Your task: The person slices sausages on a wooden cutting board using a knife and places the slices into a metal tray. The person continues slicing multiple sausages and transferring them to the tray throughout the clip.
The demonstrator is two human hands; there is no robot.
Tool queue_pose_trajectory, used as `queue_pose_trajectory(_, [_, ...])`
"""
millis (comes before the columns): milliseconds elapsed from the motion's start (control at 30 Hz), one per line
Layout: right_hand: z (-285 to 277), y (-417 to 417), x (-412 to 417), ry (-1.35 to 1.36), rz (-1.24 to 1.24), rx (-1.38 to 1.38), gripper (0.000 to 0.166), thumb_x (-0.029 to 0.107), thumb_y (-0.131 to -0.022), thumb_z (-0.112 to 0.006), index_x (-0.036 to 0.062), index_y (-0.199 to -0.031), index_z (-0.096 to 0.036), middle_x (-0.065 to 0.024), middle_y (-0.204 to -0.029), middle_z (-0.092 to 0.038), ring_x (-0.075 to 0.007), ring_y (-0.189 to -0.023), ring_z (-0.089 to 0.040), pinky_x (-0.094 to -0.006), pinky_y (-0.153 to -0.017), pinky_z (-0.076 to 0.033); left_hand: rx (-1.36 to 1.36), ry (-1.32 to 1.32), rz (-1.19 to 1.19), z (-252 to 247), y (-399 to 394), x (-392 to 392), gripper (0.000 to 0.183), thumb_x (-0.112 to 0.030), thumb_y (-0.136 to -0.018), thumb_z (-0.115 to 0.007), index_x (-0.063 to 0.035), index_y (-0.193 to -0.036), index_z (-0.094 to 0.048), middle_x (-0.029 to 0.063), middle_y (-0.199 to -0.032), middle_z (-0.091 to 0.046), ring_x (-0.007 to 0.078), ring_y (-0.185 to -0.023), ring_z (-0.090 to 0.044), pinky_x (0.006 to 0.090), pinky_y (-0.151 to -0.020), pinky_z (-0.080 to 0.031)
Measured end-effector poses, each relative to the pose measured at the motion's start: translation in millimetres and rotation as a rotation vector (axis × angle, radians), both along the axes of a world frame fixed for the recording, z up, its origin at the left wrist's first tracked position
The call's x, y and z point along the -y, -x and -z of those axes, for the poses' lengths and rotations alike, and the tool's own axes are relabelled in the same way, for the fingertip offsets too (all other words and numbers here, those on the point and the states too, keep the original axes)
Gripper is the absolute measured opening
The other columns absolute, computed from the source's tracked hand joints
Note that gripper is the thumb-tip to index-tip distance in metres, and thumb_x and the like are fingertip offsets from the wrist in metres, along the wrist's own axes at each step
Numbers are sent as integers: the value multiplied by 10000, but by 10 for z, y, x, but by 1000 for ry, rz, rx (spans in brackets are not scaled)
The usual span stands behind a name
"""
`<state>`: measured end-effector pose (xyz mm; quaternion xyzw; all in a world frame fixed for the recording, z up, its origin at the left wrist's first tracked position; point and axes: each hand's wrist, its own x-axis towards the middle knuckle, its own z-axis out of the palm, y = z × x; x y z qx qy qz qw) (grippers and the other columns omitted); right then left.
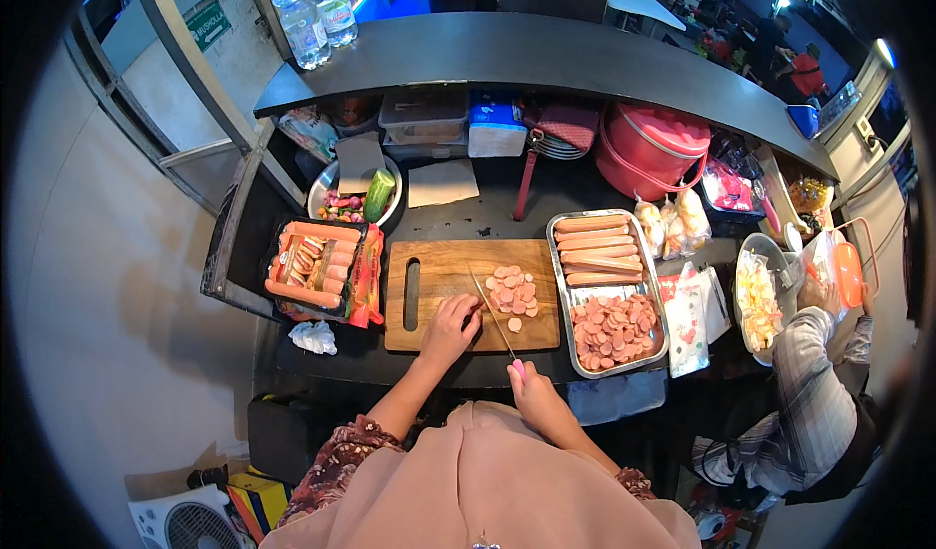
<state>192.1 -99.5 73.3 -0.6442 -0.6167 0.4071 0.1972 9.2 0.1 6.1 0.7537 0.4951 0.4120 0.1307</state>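
My right hand (542, 401) grips the pink handle of a kitchen knife (497, 322). The blade slants up and left over a wooden cutting board (431, 256). On the board, my left hand (452, 324) rests with curled fingers just left of the blade; whatever may be under the fingertips is hidden. Right of the blade lies a pile of round sausage slices (512, 291), with one slice (515, 324) apart below it. Beside the board, a metal tray (662, 322) carries several whole sausages (596, 245) above a heap of slices (613, 329).
Left of the board are packaged sausages (314, 264), crumpled tissue (314, 338) and a metal bowl (395, 201) with a cucumber (379, 194) and shallots. A pink bucket (651, 147) stands behind the tray. At right, a co-worker's arm (812, 366) reaches near a food-filled bowl (786, 278).
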Motion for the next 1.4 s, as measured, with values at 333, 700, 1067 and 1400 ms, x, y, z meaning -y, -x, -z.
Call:
queue_pose_trajectory(333, [73,-14,-21,9,-2,-8,364,299,-999,-458,-59,-962,-515,-361,-829,-597,-531,-837,-572,-573,-696,-461,-2,11,14,14,7,-19,236,-49,-814,-647,-11,-1039,-587,126,-997,-620,280,-845,-599,375,-778,-489])
queue_pose_trajectory(700, [256,102,-264,-38,-13,-31,357,274,-1002,-462,-79,-989,-518,-359,-806,-602,-521,-814,-587,-539,-666,-476,-6,-4,8,9,9,-23,237,-50,-810,-653,-9,-1036,-594,128,-1004,-620,292,-868,-592,371,-783,-481])
queue_pose_trajectory(1067, [280,165,-363,-35,-20,8,357,273,-999,-457,-78,-995,-522,-366,-805,-598,-522,-818,-589,-554,-689,-477,-1,3,-17,-16,-7,-18,231,-58,-811,-650,-21,-1032,-595,122,-973,-623,289,-847,-594,378,-771,-482])
queue_pose_trajectory(1400, [249,-139,106,10,-11,29,377,308,-995,-468,-62,-939,-516,-357,-837,-607,-522,-853,-585,-559,-704,-473,57,55,-2,-44,-13,0,229,-78,-827,-645,-26,-1044,-594,118,-964,-615,290,-858,-596,382,-776,-488])
